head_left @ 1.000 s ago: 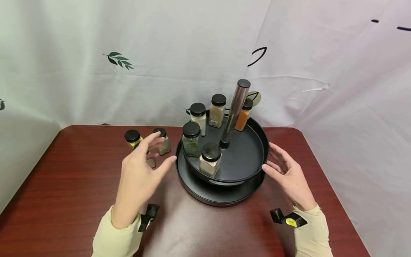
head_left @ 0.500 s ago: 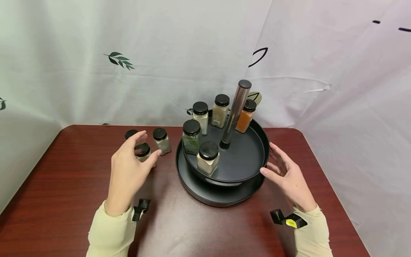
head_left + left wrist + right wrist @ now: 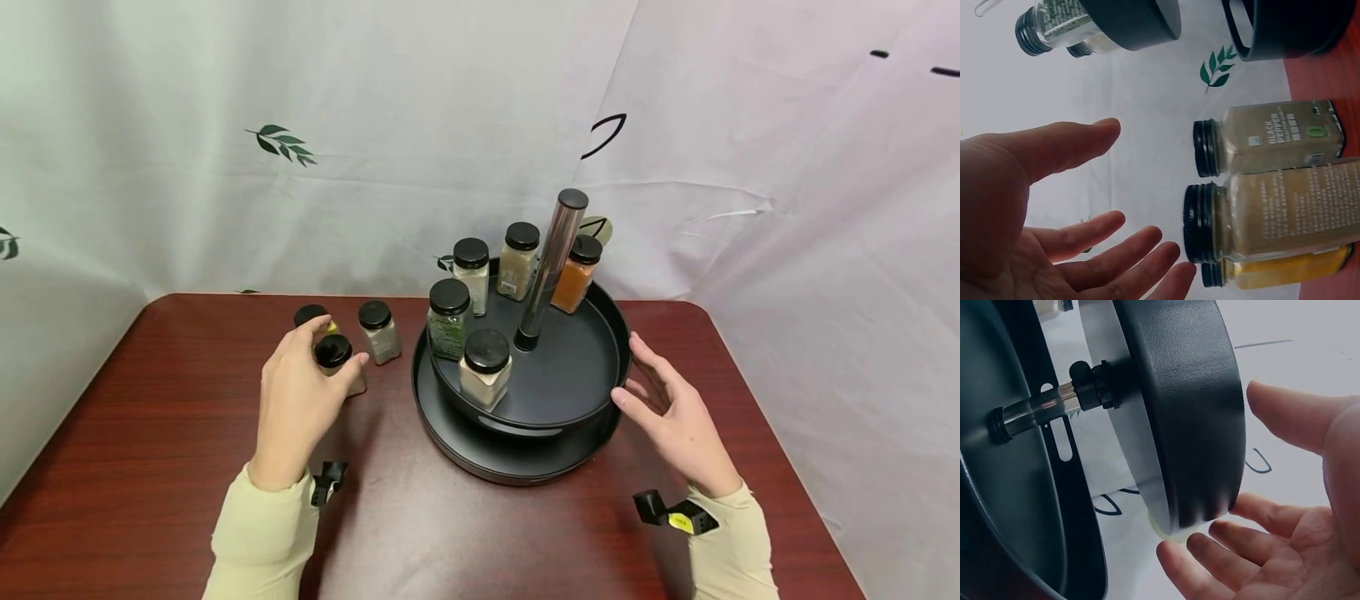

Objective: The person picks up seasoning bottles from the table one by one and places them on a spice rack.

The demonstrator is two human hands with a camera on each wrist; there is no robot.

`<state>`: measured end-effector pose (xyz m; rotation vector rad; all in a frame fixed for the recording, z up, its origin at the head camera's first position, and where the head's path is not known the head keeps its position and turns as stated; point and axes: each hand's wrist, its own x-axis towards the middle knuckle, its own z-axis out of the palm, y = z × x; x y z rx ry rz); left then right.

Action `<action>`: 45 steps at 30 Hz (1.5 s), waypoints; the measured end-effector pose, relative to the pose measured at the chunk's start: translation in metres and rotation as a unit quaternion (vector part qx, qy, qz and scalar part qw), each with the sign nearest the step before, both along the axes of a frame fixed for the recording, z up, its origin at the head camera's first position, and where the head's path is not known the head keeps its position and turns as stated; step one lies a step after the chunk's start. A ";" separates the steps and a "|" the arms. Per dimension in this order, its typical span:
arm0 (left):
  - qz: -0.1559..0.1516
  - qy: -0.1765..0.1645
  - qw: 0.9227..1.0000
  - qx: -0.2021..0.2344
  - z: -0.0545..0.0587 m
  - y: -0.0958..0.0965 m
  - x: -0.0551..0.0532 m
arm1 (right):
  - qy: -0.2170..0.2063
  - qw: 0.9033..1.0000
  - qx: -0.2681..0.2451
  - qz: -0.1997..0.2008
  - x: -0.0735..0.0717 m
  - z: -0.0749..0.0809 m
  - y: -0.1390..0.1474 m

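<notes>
My left hand (image 3: 296,404) hovers at a square spice jar with tan contents (image 3: 1297,212), thumb and fingers spread on either side of its black lid. The left wrist view shows a gap between fingertips and lid. Behind it stand a black pepper jar (image 3: 1288,137) and a jar with yellow contents (image 3: 1291,269), partly hidden. My right hand (image 3: 678,417) is at the right side of a black two-tier turntable's upper tray (image 3: 573,375), fingers extended; in the right wrist view one fingertip seems to touch its wall. The lower tray (image 3: 517,462) sits on the table.
On the upper tray stand jars with green herbs (image 3: 448,329), beige powder (image 3: 483,383), pale contents (image 3: 472,283), tan powder (image 3: 517,271) and orange powder (image 3: 573,283). A central post (image 3: 551,271) rises above the tray. A white curtain (image 3: 420,100) hangs behind the reddish table (image 3: 165,417).
My left hand has moved left and slightly down from beside the turntable to the tan jar. The upper tray's jars have shifted slightly clockwise, while my right hand has stayed nearly still.
</notes>
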<state>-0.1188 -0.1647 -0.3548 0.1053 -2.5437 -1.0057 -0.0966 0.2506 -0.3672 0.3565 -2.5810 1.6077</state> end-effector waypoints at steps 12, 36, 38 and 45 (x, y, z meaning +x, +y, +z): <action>0.014 -0.015 1.000 -0.003 -0.009 -0.004 -0.005 | 0.034 0.999 -0.011 -0.033 0.000 0.000 -0.001; 0.017 -0.086 0.996 -0.004 -0.028 -0.012 -0.014 | -0.007 0.997 -0.080 -0.016 -0.001 0.002 -0.002; 0.021 -0.087 0.996 -0.005 -0.030 -0.011 -0.015 | -0.010 0.997 -0.078 -0.015 -0.001 0.002 -0.002; 0.042 -0.080 0.996 -0.017 -0.035 -0.008 -0.016 | -0.018 0.996 -0.086 -0.008 0.000 0.002 -0.002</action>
